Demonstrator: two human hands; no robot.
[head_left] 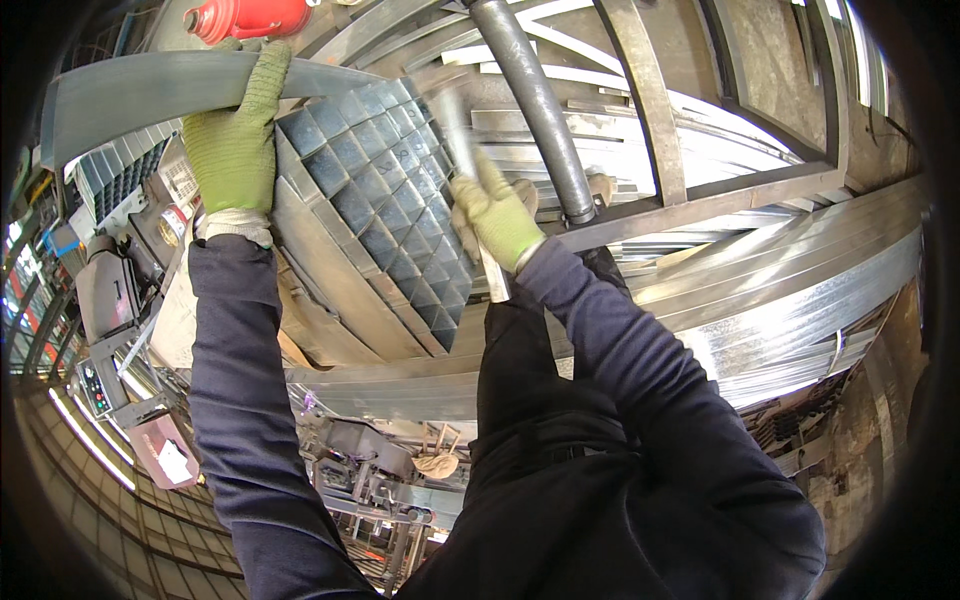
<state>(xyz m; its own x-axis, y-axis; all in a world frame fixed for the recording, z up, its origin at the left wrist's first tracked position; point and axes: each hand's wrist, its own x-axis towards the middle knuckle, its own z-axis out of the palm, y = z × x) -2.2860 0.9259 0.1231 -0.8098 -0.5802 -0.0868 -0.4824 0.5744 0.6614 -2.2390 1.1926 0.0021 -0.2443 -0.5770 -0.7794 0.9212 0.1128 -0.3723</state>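
Observation:
My left hand, in a green knit glove, is closed over a long grey metal bar with its fingers wrapped over the far edge. The bar lies across the far end of a stack of metal tubes, whose square ends form a grid. To the right of that stack, my right hand, gloved in the same green, grips the pale handle of a hammer. Motion smears the hammer's far end beside the stack, so its head is unclear.
Just right of my right hand runs a dark round pipe. A steel frame stands beyond it. Long shiny metal profiles lie at the right. A red container is at the far left, with machinery nearer.

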